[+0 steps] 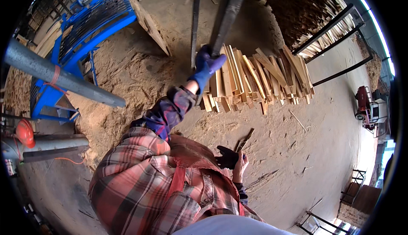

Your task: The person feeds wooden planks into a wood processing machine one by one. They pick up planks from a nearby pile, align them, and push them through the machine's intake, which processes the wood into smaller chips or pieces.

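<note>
My left hand (207,66), in a blue glove, is raised away from me and closed around a dark upright metal bar (229,14). A thinner dark rod (195,18) stands just left of that bar. My right hand (239,163) is bare, close to my waist, and grips a black glove-like object (227,157). Beyond the left hand a heap of short pale wooden slats (259,79) lies on the sawdust floor. A plaid sleeve covers the left arm.
A blue metal machine frame (85,26) stands at the upper left with a thick grey pipe (59,75) in front of it. An orange object (24,133) sits at the left edge. Stacked wood on black racks (316,20) fills the upper right. A red cart (364,103) is parked at the right.
</note>
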`<state>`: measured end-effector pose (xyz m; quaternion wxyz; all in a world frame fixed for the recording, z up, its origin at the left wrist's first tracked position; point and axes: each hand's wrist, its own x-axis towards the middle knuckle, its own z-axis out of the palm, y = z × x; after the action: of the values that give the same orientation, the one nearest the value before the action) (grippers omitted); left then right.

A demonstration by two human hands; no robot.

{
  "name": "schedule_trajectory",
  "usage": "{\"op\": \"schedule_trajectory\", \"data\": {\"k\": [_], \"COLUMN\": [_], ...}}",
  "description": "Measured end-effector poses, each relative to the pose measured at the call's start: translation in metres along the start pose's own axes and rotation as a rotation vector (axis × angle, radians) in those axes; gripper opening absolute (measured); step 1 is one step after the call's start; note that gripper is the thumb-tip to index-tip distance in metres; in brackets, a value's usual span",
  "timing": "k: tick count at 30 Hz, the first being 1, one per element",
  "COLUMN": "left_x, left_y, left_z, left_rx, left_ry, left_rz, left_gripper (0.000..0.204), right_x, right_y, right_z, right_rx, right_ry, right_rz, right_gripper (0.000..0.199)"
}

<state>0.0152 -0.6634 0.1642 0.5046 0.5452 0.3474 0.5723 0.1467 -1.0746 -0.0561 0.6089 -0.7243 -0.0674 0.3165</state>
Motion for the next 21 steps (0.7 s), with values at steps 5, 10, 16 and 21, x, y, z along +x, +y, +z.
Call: {"op": "schedule_trajectory", "data": {"k": [5, 10, 16, 21], "left_x": [-0.118, -0.194, -0.232, -0.250], "left_y": [0.023, 0.017, 0.007, -0.026], "left_z": [0.098, 0.145, 0.135, -0.023], "left_rx": [0.387, 0.365, 0.118, 0.545], "left_ry": [0.023, -0.096, -0.476, -0.388], "left_rz": [0.239, 0.297, 0.371, 0.116], "left_gripper": [0.023, 0.020, 0.039, 0.017], "right_x": [0.036, 0.043, 0.041, 0.029], "right_y": [-0.011, -0.043, -0.049, -0.067], "right_z": [-0.046, -0.025, -0.002, 0.086], "right_rx": [-0.136, -0.315, -0.054, 0.101], "right_ry": [-0.188, -0.523, -0.775, -0.727], "right_rz": [-0.112, -0.029, 0.235, 0.247], "right_gripper": [0.032, 0.036, 0.029, 0.032]}}
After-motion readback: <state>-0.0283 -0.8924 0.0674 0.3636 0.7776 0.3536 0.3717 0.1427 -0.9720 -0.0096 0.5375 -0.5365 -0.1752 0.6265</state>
